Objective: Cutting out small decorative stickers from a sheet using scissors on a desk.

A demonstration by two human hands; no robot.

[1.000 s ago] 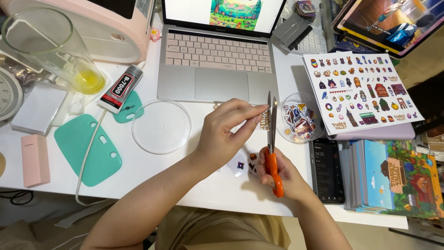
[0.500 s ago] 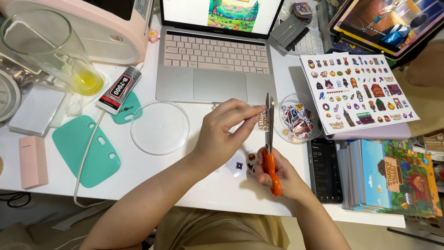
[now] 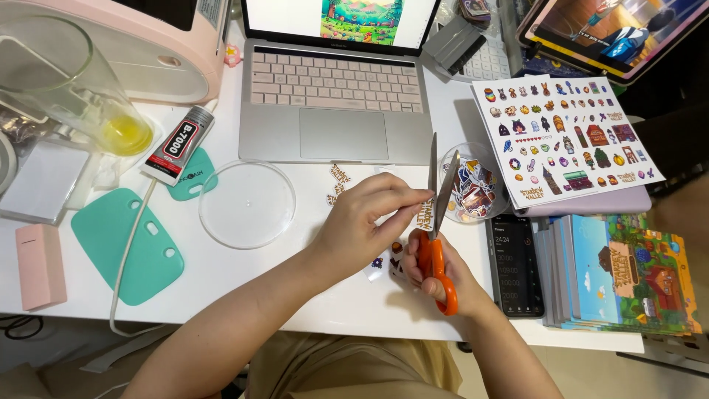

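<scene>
Above the table, left hand pinches sticker.

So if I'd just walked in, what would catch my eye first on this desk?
Probably the orange-handled scissors at the front middle, held in the right hand, blades open around a small sticker pinched by the left hand. Next, the colourful sticker sheet at the right, and the open laptop at the back.

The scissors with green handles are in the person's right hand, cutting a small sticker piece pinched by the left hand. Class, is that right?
Not quite: the head view shows the scissors have orange handles. The right hand holds them and the left hand pinches the small sticker piece.
</scene>
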